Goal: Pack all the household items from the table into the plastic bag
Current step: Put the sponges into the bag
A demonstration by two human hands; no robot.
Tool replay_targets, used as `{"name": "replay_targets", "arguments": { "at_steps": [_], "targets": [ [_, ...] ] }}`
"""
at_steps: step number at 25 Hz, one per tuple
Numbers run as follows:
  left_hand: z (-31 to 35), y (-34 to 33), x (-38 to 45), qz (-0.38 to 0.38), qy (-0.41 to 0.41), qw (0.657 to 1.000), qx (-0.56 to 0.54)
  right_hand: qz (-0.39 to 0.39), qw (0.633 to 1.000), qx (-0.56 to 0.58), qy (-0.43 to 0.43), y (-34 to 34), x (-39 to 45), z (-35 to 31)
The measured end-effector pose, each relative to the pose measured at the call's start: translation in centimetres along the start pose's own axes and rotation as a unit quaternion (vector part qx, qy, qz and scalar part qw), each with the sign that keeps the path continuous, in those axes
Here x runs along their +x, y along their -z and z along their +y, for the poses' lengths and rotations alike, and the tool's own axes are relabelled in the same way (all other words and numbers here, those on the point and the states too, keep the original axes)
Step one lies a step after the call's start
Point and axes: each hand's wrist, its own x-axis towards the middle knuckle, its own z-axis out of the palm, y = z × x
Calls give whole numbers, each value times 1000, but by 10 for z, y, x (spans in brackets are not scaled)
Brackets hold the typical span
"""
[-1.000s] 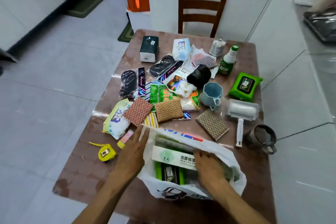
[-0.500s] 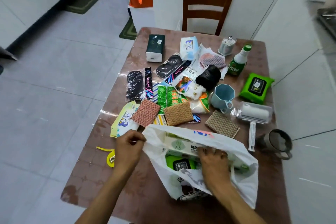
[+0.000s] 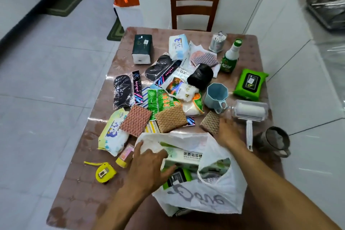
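Near edge of the table (image 3: 78, 183): white plastic bag (image 3: 211, 194), mouth open, holding a white box (image 3: 186, 156) and a green packet (image 3: 177, 176). Your left hand (image 3: 149, 166) reaches into its mouth, fingers loosely spread, resting on the box, gripping nothing. Just beyond the bag, your right hand (image 3: 228, 130) lies on a tan scouring pad (image 3: 210, 122); whether it grips, you cannot tell. Left edge: yellow tape measure (image 3: 103, 172), wipes pack (image 3: 113, 132). Centre: two more pads, sachets, blue cup (image 3: 216, 96). Right edge: lint roller (image 3: 250, 112), green wipes (image 3: 250, 83). Far edge: green bottle (image 3: 230, 57), dark tissue box (image 3: 141, 48).
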Motion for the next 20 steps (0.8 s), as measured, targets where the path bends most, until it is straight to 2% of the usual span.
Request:
{"name": "replay_targets", "arguments": {
  "at_steps": [2,4,5,7,9,10,11,12,14,15,16,18,19,20],
  "targets": [
    [5,-8,-20,-28,-24,999,33,20,1000,-1,16,-5,-3,1],
    [20,-16,-36,-24,-82,995,49,26,998,49,16,11,-17,-5],
    [32,-22,-42,-48,-106,992,51,35,995,86,28,24,-27,-7],
    [53,-26,-43,-171,-97,978,65,109,980,152,66,56,-52,-7],
    [65,-35,-30,-263,-89,958,74,211,934,262,119,86,-87,-3],
    [71,-31,-24,-327,-84,939,64,216,910,314,166,95,-108,-6],
    [76,-30,-21,-347,-112,930,48,184,902,319,224,97,-128,-10],
    [82,-27,-19,-354,-146,924,24,120,909,282,281,92,-147,-17],
    [88,-13,-22,-351,-175,918,-65,-71,927,97,354,63,-161,-26],
    [89,-7,-24,-347,-179,915,-101,-158,923,-30,351,48,-162,-30],
    [89,0,-25,-355,-179,911,-110,-212,913,-151,315,34,-158,-30],
    [87,12,-28,-381,-146,911,-53,-212,889,-306,265,24,-153,-27],
    [80,20,-29,-376,-130,916,-53,-184,889,-324,268,26,-153,-29],
    [71,31,-30,-339,-107,928,-114,-145,894,-317,279,31,-154,-34]
  ]
}}
